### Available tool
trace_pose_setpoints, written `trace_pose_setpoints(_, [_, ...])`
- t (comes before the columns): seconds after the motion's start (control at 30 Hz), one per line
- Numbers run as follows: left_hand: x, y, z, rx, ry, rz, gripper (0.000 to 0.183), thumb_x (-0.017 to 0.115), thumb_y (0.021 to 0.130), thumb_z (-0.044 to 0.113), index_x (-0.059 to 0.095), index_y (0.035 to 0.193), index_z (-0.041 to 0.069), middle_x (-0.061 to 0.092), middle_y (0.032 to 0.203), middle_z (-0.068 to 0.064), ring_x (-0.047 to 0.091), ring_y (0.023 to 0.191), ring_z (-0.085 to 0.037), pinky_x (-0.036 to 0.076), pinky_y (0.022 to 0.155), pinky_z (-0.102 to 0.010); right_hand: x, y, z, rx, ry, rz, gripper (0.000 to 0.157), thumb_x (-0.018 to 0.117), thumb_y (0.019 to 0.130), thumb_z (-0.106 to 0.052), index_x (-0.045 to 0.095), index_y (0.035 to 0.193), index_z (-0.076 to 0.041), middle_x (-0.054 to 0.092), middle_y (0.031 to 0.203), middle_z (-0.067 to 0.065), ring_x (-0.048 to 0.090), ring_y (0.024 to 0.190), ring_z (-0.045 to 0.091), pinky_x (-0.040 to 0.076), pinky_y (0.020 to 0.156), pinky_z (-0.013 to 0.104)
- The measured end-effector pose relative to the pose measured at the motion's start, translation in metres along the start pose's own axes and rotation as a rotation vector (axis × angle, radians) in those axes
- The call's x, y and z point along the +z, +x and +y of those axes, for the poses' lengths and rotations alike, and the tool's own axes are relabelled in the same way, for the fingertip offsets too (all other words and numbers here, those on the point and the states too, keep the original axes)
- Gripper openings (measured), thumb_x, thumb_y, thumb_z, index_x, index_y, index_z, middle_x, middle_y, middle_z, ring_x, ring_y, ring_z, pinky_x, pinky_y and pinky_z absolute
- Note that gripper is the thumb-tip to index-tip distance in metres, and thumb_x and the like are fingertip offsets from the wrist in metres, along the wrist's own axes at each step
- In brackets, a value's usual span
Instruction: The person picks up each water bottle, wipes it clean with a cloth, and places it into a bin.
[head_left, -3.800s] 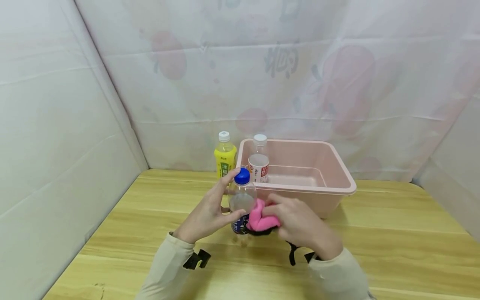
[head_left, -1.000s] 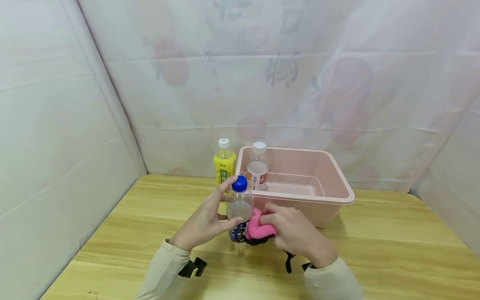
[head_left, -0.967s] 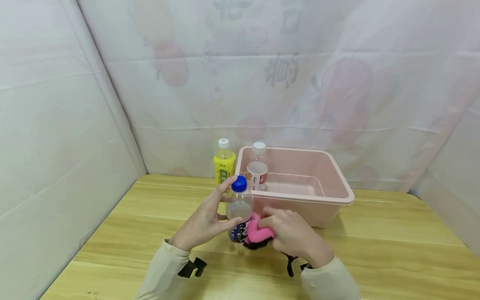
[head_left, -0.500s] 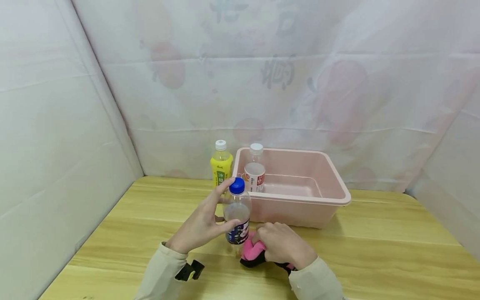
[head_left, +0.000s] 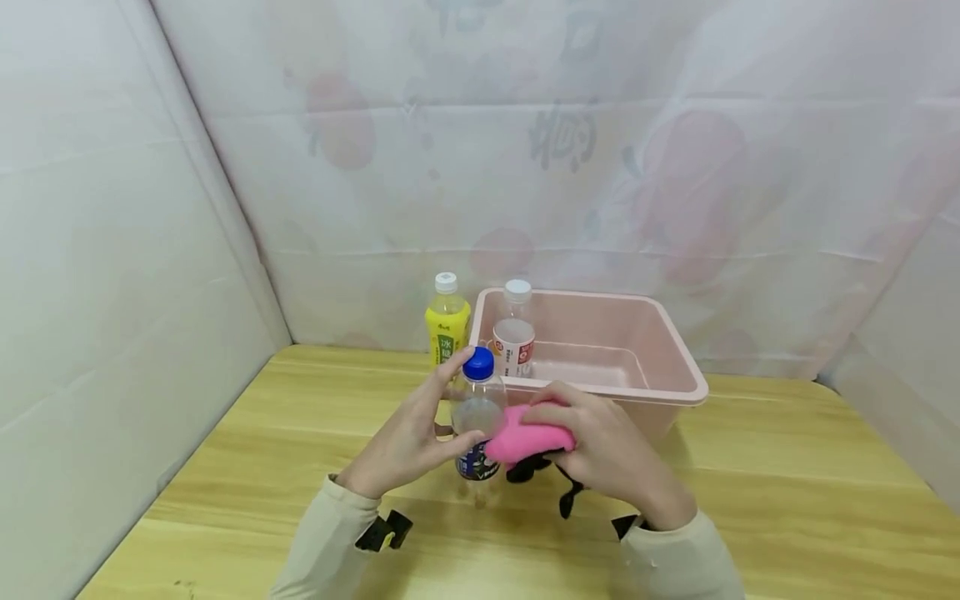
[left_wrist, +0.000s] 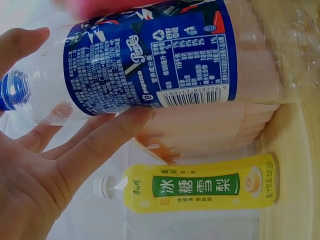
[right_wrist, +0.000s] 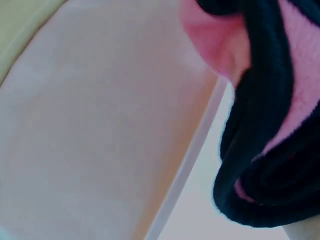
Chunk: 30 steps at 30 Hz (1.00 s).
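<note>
A clear plastic bottle (head_left: 477, 414) with a blue cap and dark blue Pepsi label (left_wrist: 150, 55) stands upright on the table. My left hand (head_left: 408, 437) grips it around its upper part, thumb in front and a fingertip by the cap. In my right hand (head_left: 611, 442) is a bunched pink cloth (head_left: 528, 437) with black edging, pressed against the bottle's right side. The right wrist view shows the cloth (right_wrist: 270, 100) hanging in folds; the right fingers are mostly out of that view.
Behind the hands stands a pink plastic basin (head_left: 660, 392). A white-capped bottle (head_left: 514, 337) with a white and red label is inside its left end. Left of the basin stands a yellow-labelled drink bottle (head_left: 447, 321). The wooden table (head_left: 787, 483) meets fabric walls.
The right hand with the cloth went down the bottle's side half a second ago and is now back up, higher and further right. The left hand keeps its hold on the bottle.
</note>
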<state>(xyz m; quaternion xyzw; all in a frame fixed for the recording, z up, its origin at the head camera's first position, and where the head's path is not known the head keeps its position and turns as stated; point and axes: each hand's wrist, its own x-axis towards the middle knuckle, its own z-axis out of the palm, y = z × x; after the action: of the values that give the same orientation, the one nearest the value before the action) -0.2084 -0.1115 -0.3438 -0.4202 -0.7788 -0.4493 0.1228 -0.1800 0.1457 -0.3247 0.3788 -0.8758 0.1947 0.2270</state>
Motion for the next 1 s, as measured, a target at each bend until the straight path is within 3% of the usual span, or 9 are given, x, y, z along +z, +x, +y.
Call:
trace_pose_setpoints(0.07, [0.0, 0.002, 0.0, 0.021, 0.014, 0.002, 0.094, 0.078, 0.087, 0.002, 0.019, 0.16, 0.013, 0.043, 0.146, -0.024, 0.062, 0.109, -0.033, 0.059, 0.064, -0.021, -0.002, 0.001, 0.0, -0.032, -0.017, 0.081, 0.05, 0.072, 0.062, 0.014, 0.078, 0.102, -0.015, 0.068, 0.105, 0.0, 0.067, 0.085, 0.021, 0.058, 0.068, 0.037])
trace_pose_setpoints(0.17, [-0.001, 0.004, -0.001, 0.041, 0.024, -0.001, 0.092, 0.078, 0.088, 0.002, 0.021, 0.159, 0.014, 0.043, 0.147, -0.021, 0.061, 0.109, -0.031, 0.059, 0.064, -0.022, -0.003, 0.001, 0.001, -0.051, -0.016, 0.124, 0.053, 0.069, 0.059, 0.016, 0.077, 0.101, -0.014, 0.068, 0.106, 0.002, 0.067, 0.083, 0.021, 0.058, 0.067, 0.037])
trace_pose_setpoints(0.37, [-0.001, 0.005, -0.001, 0.055, 0.016, 0.002, 0.088, 0.077, 0.086, 0.0, 0.025, 0.156, 0.014, 0.044, 0.145, -0.022, 0.059, 0.112, -0.034, 0.059, 0.061, -0.022, -0.004, 0.001, 0.002, -0.055, 0.001, 0.093, 0.051, 0.071, 0.061, 0.015, 0.077, 0.102, -0.014, 0.068, 0.106, 0.001, 0.066, 0.083, 0.02, 0.057, 0.067, 0.035])
trace_pose_setpoints(0.5, [0.001, 0.006, 0.0, 0.082, 0.061, 0.021, 0.086, 0.076, 0.085, 0.002, 0.026, 0.154, 0.013, 0.044, 0.142, -0.021, 0.052, 0.121, -0.033, 0.06, 0.082, -0.037, -0.008, 0.0, 0.003, -0.053, 0.009, 0.069, 0.05, 0.072, 0.062, 0.016, 0.078, 0.102, -0.014, 0.068, 0.105, 0.001, 0.067, 0.084, 0.02, 0.058, 0.068, 0.036])
trace_pose_setpoints(0.6, [0.003, 0.007, 0.002, 0.063, 0.073, 0.039, 0.084, 0.078, 0.086, 0.006, 0.027, 0.153, 0.014, 0.044, 0.138, -0.018, 0.049, 0.121, -0.03, 0.058, 0.088, -0.045, -0.013, -0.001, 0.005, -0.05, 0.032, 0.051, 0.048, 0.072, 0.063, 0.015, 0.078, 0.101, -0.014, 0.068, 0.104, 0.001, 0.067, 0.086, 0.02, 0.059, 0.07, 0.037])
trace_pose_setpoints(0.73, [0.007, 0.01, 0.004, 0.023, 0.057, 0.083, 0.083, 0.082, 0.087, 0.012, 0.031, 0.152, 0.012, 0.049, 0.142, -0.016, 0.052, 0.123, -0.03, 0.06, 0.085, -0.043, -0.025, -0.003, 0.008, -0.034, 0.06, 0.068, 0.047, 0.075, 0.064, 0.013, 0.078, 0.102, -0.014, 0.069, 0.105, 0.0, 0.066, 0.094, 0.024, 0.057, 0.076, 0.04])
trace_pose_setpoints(0.87, [0.009, 0.013, 0.004, 0.031, 0.061, 0.126, 0.079, 0.082, 0.087, 0.011, 0.034, 0.149, 0.007, 0.052, 0.144, -0.018, 0.054, 0.127, -0.033, 0.057, 0.092, -0.044, -0.038, -0.006, 0.011, -0.025, 0.097, 0.189, 0.05, 0.077, 0.062, 0.015, 0.078, 0.105, -0.01, 0.069, 0.111, 0.007, 0.063, 0.103, 0.03, 0.052, 0.087, 0.031])
trace_pose_setpoints(1.0, [0.005, 0.013, 0.001, 0.043, -0.005, 0.104, 0.075, 0.078, 0.088, 0.004, 0.035, 0.149, 0.008, 0.048, 0.144, -0.019, 0.051, 0.128, -0.034, 0.059, 0.086, -0.04, -0.038, -0.002, 0.008, -0.021, 0.193, 0.412, 0.05, 0.076, 0.063, 0.019, 0.076, 0.108, -0.002, 0.067, 0.113, 0.015, 0.062, 0.105, 0.027, 0.046, 0.094, 0.018])
